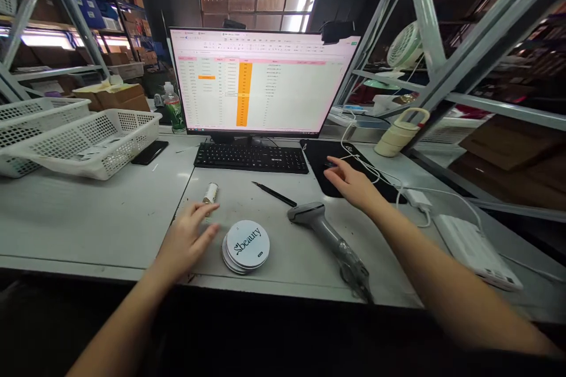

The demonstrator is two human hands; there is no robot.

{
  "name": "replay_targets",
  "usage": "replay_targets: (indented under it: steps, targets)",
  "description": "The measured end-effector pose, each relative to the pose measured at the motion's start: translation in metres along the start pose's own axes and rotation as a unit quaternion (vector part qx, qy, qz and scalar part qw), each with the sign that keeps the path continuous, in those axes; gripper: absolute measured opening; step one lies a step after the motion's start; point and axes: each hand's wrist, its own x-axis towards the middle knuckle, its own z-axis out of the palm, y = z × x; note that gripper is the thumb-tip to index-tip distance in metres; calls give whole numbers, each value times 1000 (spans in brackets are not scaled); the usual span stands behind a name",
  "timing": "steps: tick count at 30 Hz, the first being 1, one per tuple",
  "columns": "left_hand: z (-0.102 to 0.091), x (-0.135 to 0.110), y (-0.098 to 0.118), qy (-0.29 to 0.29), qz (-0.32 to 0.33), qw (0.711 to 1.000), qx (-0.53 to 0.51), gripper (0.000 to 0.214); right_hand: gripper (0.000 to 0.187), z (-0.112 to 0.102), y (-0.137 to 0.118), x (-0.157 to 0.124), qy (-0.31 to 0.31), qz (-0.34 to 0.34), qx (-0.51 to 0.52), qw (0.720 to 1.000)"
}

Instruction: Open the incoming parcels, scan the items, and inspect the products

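Flat, round discs sit stacked by the front edge of the bench, a gap from the scanner. Alongside, the left hand spreads empty fingers; whether the right hand, over black matting, holds anything I can't tell.

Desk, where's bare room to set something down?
Biggest bare patch: left side, between the front white basket and the front edge of the desk. A smaller one lies between keyboard and round stack, with the small cylinder on its left and the pen on its right. Crowded: the mouse pad, crossed by white cables.
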Motion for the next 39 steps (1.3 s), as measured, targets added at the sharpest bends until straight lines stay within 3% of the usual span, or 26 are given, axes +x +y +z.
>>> replay_targets:
  steps: [2,4,6,9,12,15,18,21,25,27,29,31,35,39]
  targets:
    - [-18,24,-7,-3,-1,997,73,52,72,-8,-19,-34,-101,21,23,994]
    - [-27,51,-17,2,-45,991,124,58,84,-8,-31,-63,-160,45,33,986]
    - [-23,73,-27,-28,-123,982,139,69,101,-1,-36,-84,-182,69,69,978]
    - [-4,90,-34,-80,-208,974,45,95,114,12,-39,-99,-225,123,210,944]
    - [15,94,-34,-76,-233,965,-90,88,105,14,-48,-102,-257,170,332,892]
    - [18,94,-35,-78,-235,946,-208,63,75,4,-65,-101,-218,171,360,891]
    - [7,94,-38,-99,-234,902,-348,41,55,-4,-89,-99,-187,135,397,888]
    - [-2,94,-38,-116,-224,854,-454,49,50,-3,-116,-95,-191,82,417,885]
    - [-2,93,-40,-145,-255,726,-622,51,47,11,-154,-90,-202,-15,396,896]
    - [0,92,-40,-149,-275,695,-648,46,55,18,-170,-88,-220,-57,394,890]
    - [3,91,-40,-151,-263,707,-639,41,61,24,-182,-85,-226,-82,400,884]
    - [6,89,-40,-142,-225,744,-613,41,59,27,-191,-82,-215,-90,414,880]
    - [14,86,-39,-121,-174,820,-532,65,53,27,-197,-76,-182,-74,451,871]
    - [19,85,-40,-119,-170,852,-481,69,50,22,-199,-78,-166,-71,464,867]
